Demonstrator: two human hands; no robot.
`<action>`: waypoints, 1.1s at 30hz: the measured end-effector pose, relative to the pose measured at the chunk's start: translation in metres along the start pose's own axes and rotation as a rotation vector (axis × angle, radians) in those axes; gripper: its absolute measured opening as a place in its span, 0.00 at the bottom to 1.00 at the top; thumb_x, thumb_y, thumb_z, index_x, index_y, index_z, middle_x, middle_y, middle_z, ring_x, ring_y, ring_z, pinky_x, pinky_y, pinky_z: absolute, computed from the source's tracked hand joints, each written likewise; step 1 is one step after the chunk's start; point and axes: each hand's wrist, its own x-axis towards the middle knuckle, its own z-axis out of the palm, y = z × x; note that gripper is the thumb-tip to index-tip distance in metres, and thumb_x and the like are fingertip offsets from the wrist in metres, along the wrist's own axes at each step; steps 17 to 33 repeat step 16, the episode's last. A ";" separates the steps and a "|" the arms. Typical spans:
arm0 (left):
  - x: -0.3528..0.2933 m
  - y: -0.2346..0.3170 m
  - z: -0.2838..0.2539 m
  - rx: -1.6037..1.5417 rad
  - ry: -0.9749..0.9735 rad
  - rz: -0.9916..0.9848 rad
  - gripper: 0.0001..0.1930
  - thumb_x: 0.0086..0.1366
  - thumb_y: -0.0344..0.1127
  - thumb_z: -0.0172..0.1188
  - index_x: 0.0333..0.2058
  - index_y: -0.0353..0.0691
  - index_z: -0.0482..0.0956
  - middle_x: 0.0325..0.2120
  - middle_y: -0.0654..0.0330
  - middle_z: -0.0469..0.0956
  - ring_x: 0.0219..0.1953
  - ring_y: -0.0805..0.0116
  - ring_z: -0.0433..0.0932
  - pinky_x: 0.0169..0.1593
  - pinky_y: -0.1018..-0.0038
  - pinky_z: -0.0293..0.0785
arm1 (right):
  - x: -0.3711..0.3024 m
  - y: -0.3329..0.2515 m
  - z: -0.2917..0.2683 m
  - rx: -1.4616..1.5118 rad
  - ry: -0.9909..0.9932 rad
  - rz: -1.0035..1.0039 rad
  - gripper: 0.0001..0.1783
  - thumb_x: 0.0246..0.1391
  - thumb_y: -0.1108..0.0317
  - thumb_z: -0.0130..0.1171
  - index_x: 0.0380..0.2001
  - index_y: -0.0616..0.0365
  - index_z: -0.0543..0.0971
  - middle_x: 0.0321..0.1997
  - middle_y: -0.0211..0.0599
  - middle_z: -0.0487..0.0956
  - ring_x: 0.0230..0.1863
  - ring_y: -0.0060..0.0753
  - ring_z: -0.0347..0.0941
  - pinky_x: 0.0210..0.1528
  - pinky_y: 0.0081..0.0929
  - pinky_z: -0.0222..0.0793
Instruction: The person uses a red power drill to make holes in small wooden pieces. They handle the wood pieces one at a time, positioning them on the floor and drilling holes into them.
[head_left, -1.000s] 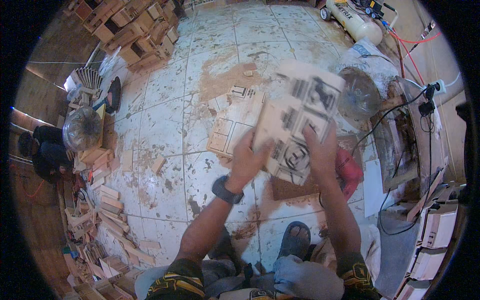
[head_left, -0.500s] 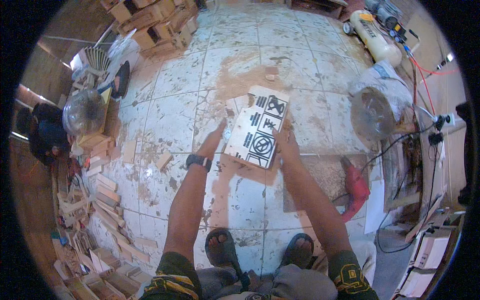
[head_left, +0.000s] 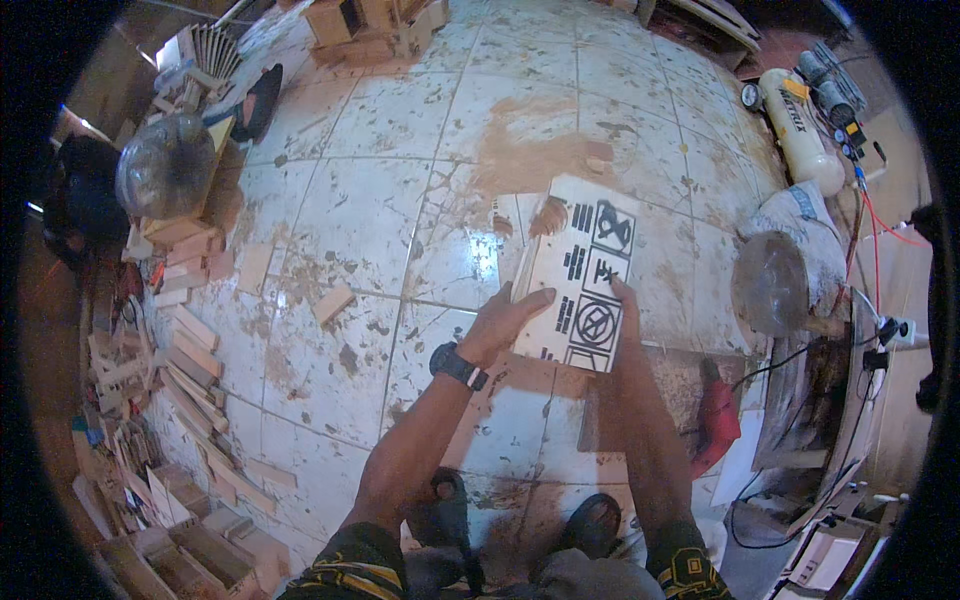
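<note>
A flat light-coloured panel (head_left: 560, 275), printed with black pictograms and lines of text, is held between my two hands above the tiled floor. My left hand (head_left: 502, 322) closes on its left edge, thumb lying on the printed face. My right hand (head_left: 624, 315) grips the right edge, thumb at the rim and the other fingers hidden underneath. Behind the panel's left edge shows another pale piece (head_left: 508, 213); I cannot tell whether the two are joined. A brown curved notch or mark is visible near the panel's far left corner. A dark watch (head_left: 459, 367) is on my left wrist.
A red power tool (head_left: 716, 420) lies on a brown board to the right, its black cord trailing. A cream air compressor (head_left: 800, 130) stands far right near a white sack (head_left: 800, 225). Wood offcuts (head_left: 195, 370) litter the left. Sawdust (head_left: 540, 145) covers tiles ahead.
My left hand has come onto the panel, its thumb now over the printed face. The panel appears further right and a second pale piece shows behind it. The whole view has shifted.
</note>
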 end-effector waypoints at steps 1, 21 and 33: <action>-0.002 -0.005 0.003 -0.017 0.033 0.038 0.33 0.65 0.51 0.62 0.61 0.35 0.67 0.51 0.56 0.77 0.51 0.69 0.77 0.53 0.73 0.74 | 0.000 -0.009 0.004 -0.038 -0.060 0.017 0.30 0.58 0.54 0.47 0.59 0.64 0.70 0.54 0.52 0.79 0.49 0.44 0.80 0.50 0.40 0.80; 0.057 -0.032 -0.032 -0.463 0.097 -0.045 0.46 0.65 0.72 0.46 0.65 0.34 0.63 0.61 0.45 0.69 0.61 0.57 0.69 0.64 0.66 0.63 | 0.063 -0.019 -0.024 -0.260 0.020 0.297 0.48 0.61 0.27 0.35 0.67 0.57 0.63 0.63 0.47 0.73 0.58 0.40 0.75 0.56 0.42 0.75; 0.057 -0.032 -0.032 -0.463 0.097 -0.045 0.46 0.65 0.72 0.46 0.65 0.34 0.63 0.61 0.45 0.69 0.61 0.57 0.69 0.64 0.66 0.63 | 0.063 -0.019 -0.024 -0.260 0.020 0.297 0.48 0.61 0.27 0.35 0.67 0.57 0.63 0.63 0.47 0.73 0.58 0.40 0.75 0.56 0.42 0.75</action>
